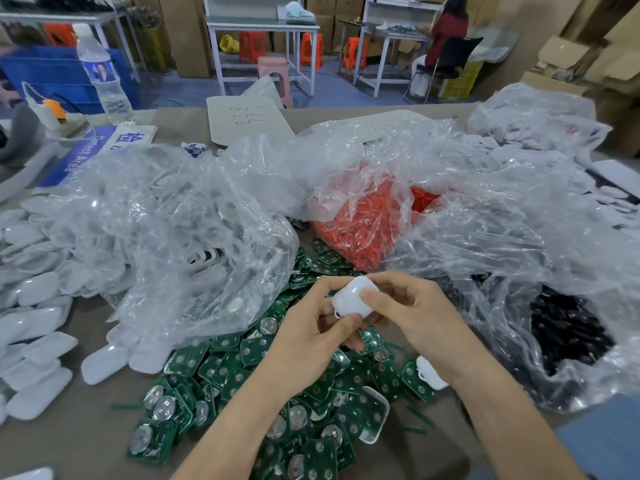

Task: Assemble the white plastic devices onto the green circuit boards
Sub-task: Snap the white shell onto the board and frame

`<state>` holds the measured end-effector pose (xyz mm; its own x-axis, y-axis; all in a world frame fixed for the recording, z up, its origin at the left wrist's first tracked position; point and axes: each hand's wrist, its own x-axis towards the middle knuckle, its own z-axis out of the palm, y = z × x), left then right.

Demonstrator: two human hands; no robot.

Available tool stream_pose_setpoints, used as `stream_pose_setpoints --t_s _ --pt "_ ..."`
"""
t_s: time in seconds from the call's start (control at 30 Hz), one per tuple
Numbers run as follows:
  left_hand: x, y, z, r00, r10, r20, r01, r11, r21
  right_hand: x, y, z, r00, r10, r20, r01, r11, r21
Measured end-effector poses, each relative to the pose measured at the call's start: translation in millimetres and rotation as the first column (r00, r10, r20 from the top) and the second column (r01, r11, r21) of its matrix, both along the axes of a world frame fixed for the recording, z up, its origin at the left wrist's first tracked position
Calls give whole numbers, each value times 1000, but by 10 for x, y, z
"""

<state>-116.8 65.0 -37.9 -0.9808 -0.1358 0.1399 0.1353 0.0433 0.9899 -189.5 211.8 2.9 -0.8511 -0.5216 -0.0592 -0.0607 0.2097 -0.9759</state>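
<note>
A white plastic device [349, 295] is held above the table between both hands. My left hand [311, 327] grips it from below and the left, thumb tip on its lower edge. My right hand [412, 317] pinches it from the right, thumb pressed on its top face. Beneath the hands lies a heap of green circuit boards [242, 382], several with round silver battery holders. Another white device [431, 374] sits on the boards by my right wrist, and a white shell [375, 415] lies open side up near my right forearm.
White plastic shells [38, 344] are piled at the left. Crumpled clear bags hold white parts [180, 237], orange parts [360, 230] and black parts [568, 334]. A water bottle [104, 74] stands at the back left. A seated person [446, 32] works at a far bench.
</note>
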Motion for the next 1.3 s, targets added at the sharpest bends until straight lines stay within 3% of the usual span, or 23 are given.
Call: stream_pose_setpoints --t_s 0.2,0.47,0.63,0.8,0.93,1.03,1.17,1.3 --pt "-6 36 -6 996 80 28 -83 989 126 26 -12 -29 998 -32 -60 28 997 -71" --pt "23 8 -42 988 137 -64 -147 972 -184 42 -26 -72 979 -8 -205 4 1000 -18" --pt "4 16 -52 983 171 -72 -184 948 -259 69 -53 -128 987 -71 -141 59 995 -84" --pt "16 20 -5 989 130 -76 -139 981 -132 113 -103 -127 996 -94 -10 91 981 -169" --pt "30 2 15 987 132 -94 -151 957 -248 127 -109 -115 995 -73 75 86 978 -192" --pt "41 14 25 987 102 -121 -134 948 -288 134 -112 -119 994 -93 64 102 981 -162" --pt "52 4 17 977 117 -177 -172 925 -340 158 -131 -135 988 -137 -77 127 985 -119" --pt "25 0 26 944 194 -267 -294 864 -408 168 -164 -164 982 -145 122 169 961 -217"
